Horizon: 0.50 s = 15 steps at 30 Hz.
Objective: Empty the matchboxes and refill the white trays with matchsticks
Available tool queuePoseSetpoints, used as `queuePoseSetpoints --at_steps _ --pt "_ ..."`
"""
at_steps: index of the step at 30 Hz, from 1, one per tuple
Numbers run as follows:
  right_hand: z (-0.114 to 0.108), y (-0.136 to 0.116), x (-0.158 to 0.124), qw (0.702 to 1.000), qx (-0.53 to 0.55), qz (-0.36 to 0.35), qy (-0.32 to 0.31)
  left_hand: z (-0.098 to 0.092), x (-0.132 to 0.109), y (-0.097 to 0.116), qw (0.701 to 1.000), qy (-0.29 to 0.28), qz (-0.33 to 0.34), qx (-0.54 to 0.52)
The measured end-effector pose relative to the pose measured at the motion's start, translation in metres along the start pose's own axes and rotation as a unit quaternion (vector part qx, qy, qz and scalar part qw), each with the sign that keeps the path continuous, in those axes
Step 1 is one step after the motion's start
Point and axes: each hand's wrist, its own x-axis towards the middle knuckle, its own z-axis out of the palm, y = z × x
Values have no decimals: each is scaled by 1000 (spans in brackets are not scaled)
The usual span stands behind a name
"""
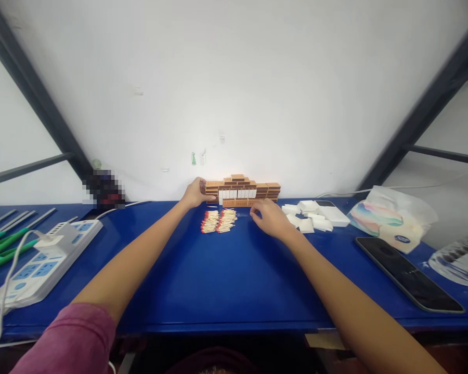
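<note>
If a clock face is laid on the blue table point(234, 280), with twelve toward the pale wall point(242, 78), the stack of matchboxes point(239, 182) stands at twelve, stepped up to a peak in its middle. A row of white upright pieces point(228, 194) is set in its front. The left hand point(195, 192) is at the stack's nine o'clock end, partly open, with the thumb in front of the boxes; I cannot tell whether it grips them. The right hand point(271, 217) is just before the stack, at its five o'clock, with the fingers curled in; whether something is pinched there, I cannot tell. Between the hands lie two piles of matches point(226, 221), their red heads mostly toward nine. Some white box parts point(320, 222) are at two o'clock, and beyond them is a tissue pack point(378, 215). A black phone point(409, 272) lies at three. At nine there are a power strip point(42, 270) and green-handled tools point(3, 246).
</note>
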Motion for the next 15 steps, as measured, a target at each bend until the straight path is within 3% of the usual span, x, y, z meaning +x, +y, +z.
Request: queuePoseSetpoints --at_steps 4,8,15 --pt "1 0 0 1000 14 0 -5 -4 -4 18 993 6 30 113" --pt "1 -1 -1 1000 22 -3 -1 -6 -1 39 931 -43 82 352" --pt "2 0 0 1000 27 8 1 -4 7 60 895 -94 63 432"
